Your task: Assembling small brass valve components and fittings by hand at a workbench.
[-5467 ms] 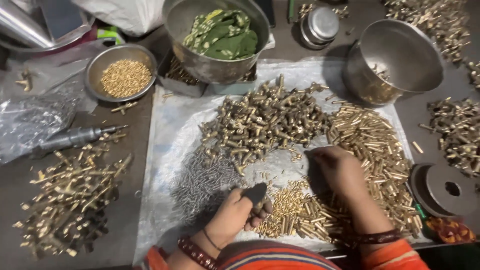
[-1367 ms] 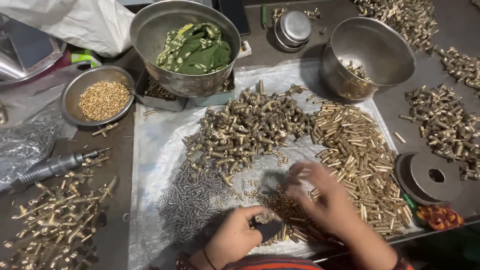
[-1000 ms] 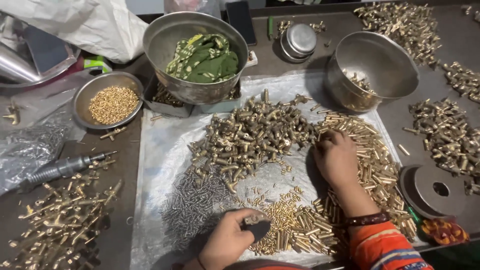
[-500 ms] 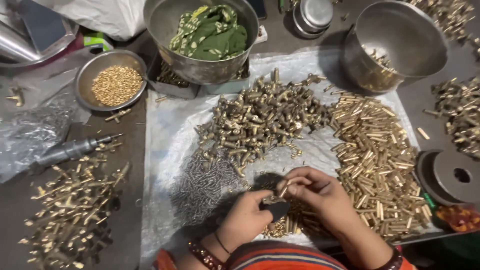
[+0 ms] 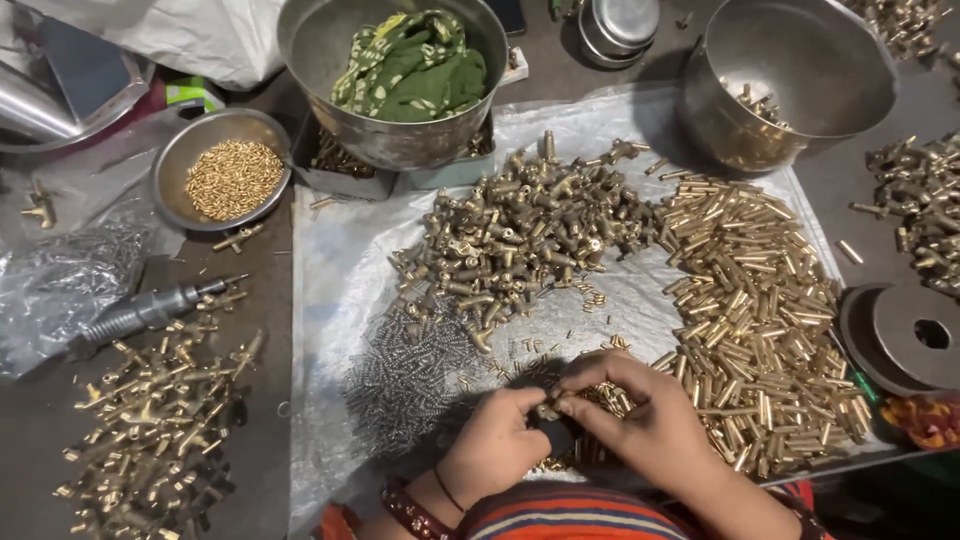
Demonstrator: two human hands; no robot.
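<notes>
A: Surface, item one?
B: Dark table [image 5: 40, 440], overlaid at centre by a creased clear plastic sheet [image 5: 335, 300]. Room beyond was not visible; the view looked straight down.

A: Hands?
B: Left hand [image 5: 495, 450] and right hand [image 5: 640, 415] met at the near edge of the sheet. Fingers of both were pressed together, pinching a small brass part [image 5: 548, 410] above a small dark block [image 5: 557, 436] held in the left. What exactly the part was could not be told.

A: Stock on the sheet?
B: Heap of brass fittings [image 5: 520, 235] at centre; heap of brass tubes [image 5: 760, 310] to the right, reaching to just beside the right hand; patch of small grey springs [image 5: 410, 375] left of the hands. A few loose brass pins lay between the heaps.

A: Vessels?
B: Large steel bowl [image 5: 330, 60] at the far edge, holding a green patterned cloth [image 5: 415, 70]. Second steel bowl [image 5: 860, 70] at far right, a few brass pieces inside. Shallow steel dish [image 5: 175, 170] at left, filled with tiny brass beads [image 5: 233, 178]. Small lidded steel tin [image 5: 620, 30] at the top.

A: Off the sheet?
B: Left: a pile of T-shaped brass pieces [image 5: 150, 430], a grey metal hand tool [image 5: 150, 310], crumpled clear plastic [image 5: 60, 290], a white bag [image 5: 170, 40]. Right: more brass fittings [image 5: 915, 210] and a dark round spool [image 5: 905, 335] with a centre hole.

A: Wear?
B: Bracelets on the left wrist; striped orange garment at the bottom edge.
</notes>
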